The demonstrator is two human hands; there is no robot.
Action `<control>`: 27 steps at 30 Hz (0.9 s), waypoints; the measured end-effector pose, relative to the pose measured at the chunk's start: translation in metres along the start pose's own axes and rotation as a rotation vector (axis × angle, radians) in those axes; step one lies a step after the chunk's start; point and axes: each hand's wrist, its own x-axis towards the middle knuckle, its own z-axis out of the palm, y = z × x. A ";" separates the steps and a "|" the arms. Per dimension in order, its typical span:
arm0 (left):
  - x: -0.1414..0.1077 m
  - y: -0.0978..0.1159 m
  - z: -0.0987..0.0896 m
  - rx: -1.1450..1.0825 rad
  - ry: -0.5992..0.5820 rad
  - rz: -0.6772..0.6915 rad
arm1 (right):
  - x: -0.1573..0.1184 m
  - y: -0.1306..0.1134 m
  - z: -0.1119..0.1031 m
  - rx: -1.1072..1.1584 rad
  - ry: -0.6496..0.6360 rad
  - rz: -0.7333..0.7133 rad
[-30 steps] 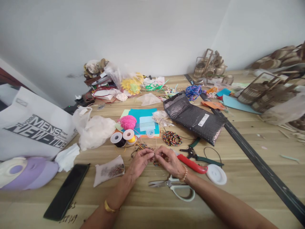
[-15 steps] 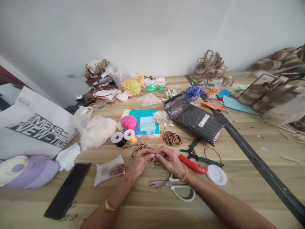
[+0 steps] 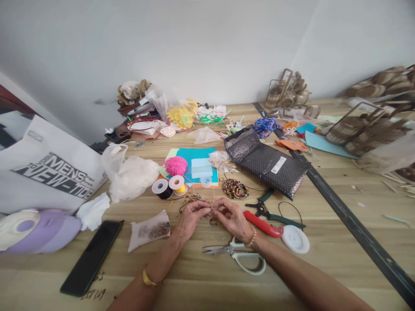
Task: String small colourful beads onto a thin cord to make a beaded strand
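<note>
My left hand (image 3: 194, 218) and my right hand (image 3: 231, 218) meet near the middle of the table, thumbs and fingertips pinched together. Between them they grip the thin cord of a beaded string (image 3: 214, 222), whose small coloured beads show below the fingertips. A pale cord end sticks up above the pinch. Just beyond my left hand lie loose beads (image 3: 193, 198). Scissors (image 3: 231, 249) with pale handles rest below my right hand. Coiled bead strands (image 3: 235, 189) lie past its fingers, and the red handle (image 3: 264, 223) of a pair of pliers is beside its wrist.
Left of my hands are a mesh bag of beads (image 3: 149, 230), a black phone (image 3: 92, 258) and thread spools (image 3: 162, 189). Pink yarn (image 3: 175, 166) sits behind. To the right are a white spool lid (image 3: 295, 238) and a black bubble mailer (image 3: 267, 162). Small baskets (image 3: 346, 127) stand farther right.
Both hands stay almost in place, still pinching the cord, with a slightly wider gap between the fingertips. The camera view has shifted very slightly.
</note>
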 end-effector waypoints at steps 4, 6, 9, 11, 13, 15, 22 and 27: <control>-0.001 0.003 0.003 -0.003 0.002 0.011 | 0.000 0.005 0.001 0.003 0.020 0.028; -0.001 0.004 0.004 0.001 0.006 0.012 | -0.001 0.006 0.002 0.012 0.028 0.043; -0.002 0.005 0.004 -0.004 0.009 0.008 | -0.001 0.007 0.002 0.023 0.033 0.054; -0.002 0.005 0.004 -0.002 0.013 0.005 | -0.001 0.006 0.001 0.030 0.032 0.059; -0.002 0.005 0.004 0.005 0.015 0.012 | 0.000 0.005 0.001 0.035 0.028 0.056; -0.002 0.005 0.004 0.006 0.009 0.024 | 0.000 0.004 0.001 0.035 0.026 0.043; -0.001 0.003 0.003 -0.005 -0.004 0.022 | 0.000 0.005 0.000 0.008 0.028 0.007; -0.002 0.001 0.002 -0.006 -0.004 0.011 | 0.000 0.006 0.000 0.017 0.027 0.032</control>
